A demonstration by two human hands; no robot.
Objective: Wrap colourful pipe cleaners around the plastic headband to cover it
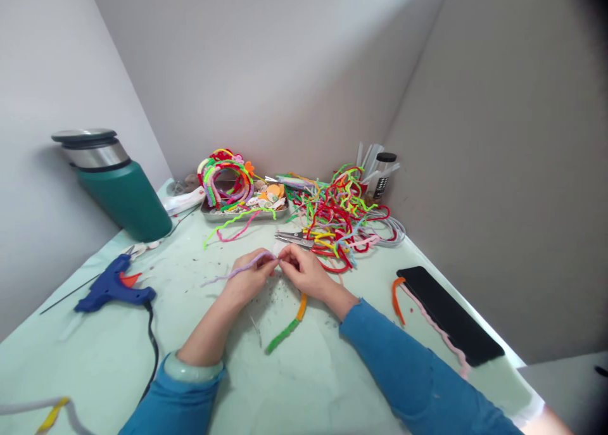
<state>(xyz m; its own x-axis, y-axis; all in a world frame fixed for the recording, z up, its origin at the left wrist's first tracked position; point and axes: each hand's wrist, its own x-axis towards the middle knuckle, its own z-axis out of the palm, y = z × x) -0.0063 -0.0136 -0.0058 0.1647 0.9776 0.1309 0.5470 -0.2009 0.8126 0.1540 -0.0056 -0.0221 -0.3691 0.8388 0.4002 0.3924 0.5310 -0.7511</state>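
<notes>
My left hand [249,278] and my right hand [306,273] meet at mid-table, fingertips together, both pinching a pale purple pipe cleaner [237,271] that trails off to the left. A green and orange pipe cleaner [287,328] lies on the table just under my right wrist. Small scissors [291,237] rest just beyond my fingers, at the edge of a heap of coloured pipe cleaners [338,216].
A blue glue gun [113,288] with a black cord lies at left, a green flask [116,185] behind it. A metal tray [244,210] holds coiled pipe cleaners and small flowers. A black phone [449,315] and pink and orange strands lie at right.
</notes>
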